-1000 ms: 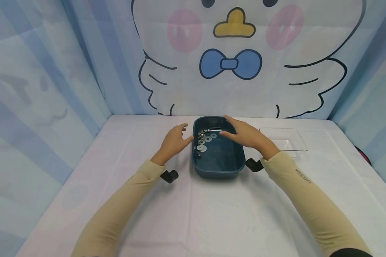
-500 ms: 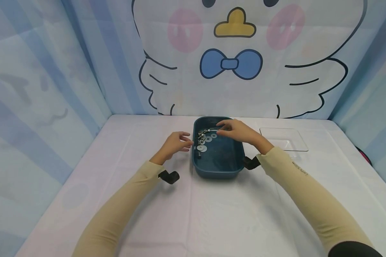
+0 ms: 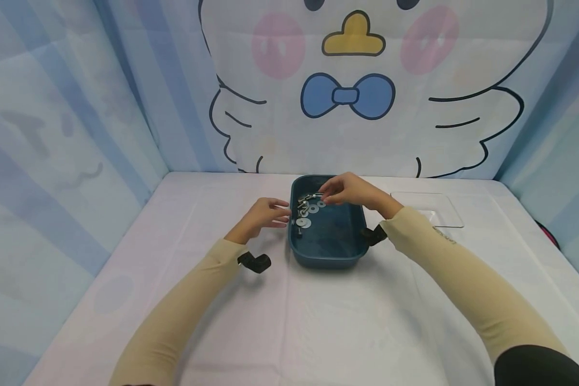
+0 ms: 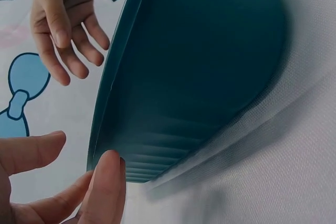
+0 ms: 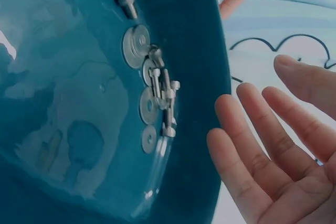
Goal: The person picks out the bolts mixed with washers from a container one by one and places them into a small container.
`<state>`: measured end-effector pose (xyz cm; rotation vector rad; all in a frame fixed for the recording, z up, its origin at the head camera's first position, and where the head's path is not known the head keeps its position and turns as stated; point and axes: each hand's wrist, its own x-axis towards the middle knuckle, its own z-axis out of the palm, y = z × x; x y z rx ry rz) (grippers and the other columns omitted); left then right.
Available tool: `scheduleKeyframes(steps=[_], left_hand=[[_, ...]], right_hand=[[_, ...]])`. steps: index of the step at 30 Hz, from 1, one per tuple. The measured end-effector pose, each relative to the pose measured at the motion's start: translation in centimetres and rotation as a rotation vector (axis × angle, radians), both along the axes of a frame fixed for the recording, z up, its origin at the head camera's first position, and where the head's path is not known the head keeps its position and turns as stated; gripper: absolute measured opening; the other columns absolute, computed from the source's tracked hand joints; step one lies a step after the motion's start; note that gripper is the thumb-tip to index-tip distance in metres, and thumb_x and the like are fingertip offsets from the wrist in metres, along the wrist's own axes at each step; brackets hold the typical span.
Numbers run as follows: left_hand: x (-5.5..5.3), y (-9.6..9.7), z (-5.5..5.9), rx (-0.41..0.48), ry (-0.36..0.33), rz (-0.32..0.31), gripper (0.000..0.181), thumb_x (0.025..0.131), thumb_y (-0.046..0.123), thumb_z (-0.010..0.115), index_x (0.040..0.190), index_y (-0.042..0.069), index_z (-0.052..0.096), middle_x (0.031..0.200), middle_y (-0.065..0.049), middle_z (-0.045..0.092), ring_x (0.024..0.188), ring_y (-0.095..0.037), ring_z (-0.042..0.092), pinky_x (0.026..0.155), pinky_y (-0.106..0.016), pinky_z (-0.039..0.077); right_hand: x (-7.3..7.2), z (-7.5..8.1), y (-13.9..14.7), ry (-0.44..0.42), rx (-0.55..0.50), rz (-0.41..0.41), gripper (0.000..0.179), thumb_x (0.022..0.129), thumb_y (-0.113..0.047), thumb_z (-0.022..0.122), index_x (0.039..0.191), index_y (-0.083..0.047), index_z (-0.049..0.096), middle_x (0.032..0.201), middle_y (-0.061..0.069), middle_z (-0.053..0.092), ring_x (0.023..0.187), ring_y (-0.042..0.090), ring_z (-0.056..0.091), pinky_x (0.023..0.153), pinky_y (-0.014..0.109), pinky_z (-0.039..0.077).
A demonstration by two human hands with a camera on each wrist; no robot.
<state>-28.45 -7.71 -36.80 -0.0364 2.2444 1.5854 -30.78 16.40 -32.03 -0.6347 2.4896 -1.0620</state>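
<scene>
A dark teal plastic bin (image 3: 330, 241) stands at the far middle of the table. Along its left inner side lie several metal washers (image 5: 149, 106) and several socket-head screws (image 5: 126, 3). My left hand (image 3: 265, 215) is beside the left rim, fingers loosely bent and holding nothing; in the left wrist view its fingertips come close to the rim, and contact is hard to tell. Over the far part of the bin hovers my right hand (image 3: 349, 190), its fingers relaxed and apart in the right wrist view, with nothing in the palm.
Right of the bin, a clear plastic tray (image 3: 444, 212) lies on the white tablecloth (image 3: 338, 321), partly covered by my right forearm. A cartoon-printed curtain (image 3: 347, 139) rises behind the table, with blue-striped curtains at both sides.
My right hand has shifted left over the bin, and its spread fingers have drawn closer together. The left hand has relaxed and turned slightly beside the rim. The hardware stays in place.
</scene>
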Motion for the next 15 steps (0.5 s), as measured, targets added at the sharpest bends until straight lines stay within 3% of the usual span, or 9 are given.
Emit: scheduleKeyframes(steps=[6, 15], left_hand=[[-0.2, 0.0, 0.1, 0.013, -0.037, -0.001, 0.041, 0.093, 0.019, 0.058, 0.130, 0.003, 0.051, 0.126, -0.018, 0.059, 0.113, -0.029, 0.061, 0.091, -0.034, 0.054], [-0.2, 0.1, -0.1, 0.013, -0.063, -0.029, 0.042, 0.093, 0.017, 0.059, 0.130, 0.001, 0.048, 0.125, -0.020, 0.059, 0.106, -0.027, 0.064, 0.087, -0.032, 0.056]], right_hand=[[-0.6, -0.6, -0.9, -0.125, -0.040, -0.006, 0.038, 0.091, -0.015, 0.062, 0.123, 0.003, 0.056, 0.116, 0.023, 0.062, 0.107, 0.038, 0.061, 0.093, 0.048, 0.051], [-0.9, -1.7, -2.5, -0.276, -0.022, -0.048, 0.036, 0.092, -0.011, 0.059, 0.122, 0.008, 0.055, 0.117, 0.021, 0.063, 0.104, 0.029, 0.065, 0.093, 0.044, 0.053]])
